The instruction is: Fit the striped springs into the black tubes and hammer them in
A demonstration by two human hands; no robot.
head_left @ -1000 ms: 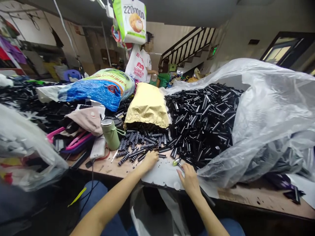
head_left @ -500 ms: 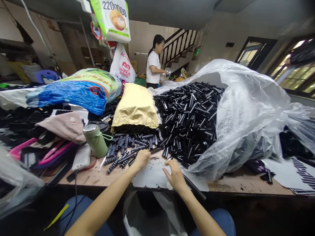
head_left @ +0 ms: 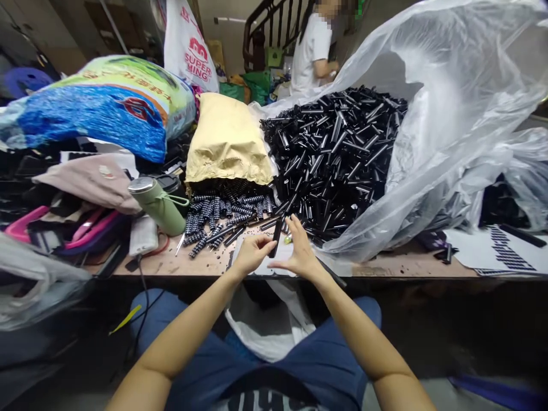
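My left hand (head_left: 253,253) is closed, its thumb and fingertips pinching the lower end of a short black plastic tube (head_left: 277,235), which stands nearly upright. Just right of the tube is my right hand (head_left: 301,251), open, with thumb and fingers spread apart. Between them a small shiny yellow-green thing (head_left: 288,239) shows; I cannot tell what it is. Under both hands lies a white sheet (head_left: 263,270). Behind the right hand rises a big heap of black plastic pieces (head_left: 329,165). Black-and-white ribbed pieces (head_left: 209,214) spill out of a yellow sack (head_left: 229,137), beyond the left hand.
A green flask (head_left: 160,208) and a white power bank-like block (head_left: 143,235) stand left. Clear plastic sheeting (head_left: 428,154) surrounds the heap's right side. A white bag (head_left: 257,339) hangs open below the table edge. A person in a white shirt (head_left: 311,51) stands beyond.
My left hand has come back from the ribbed pieces' edge and now holds up a black tube. My right hand has spread its fingers beside it. The view has tilted down.
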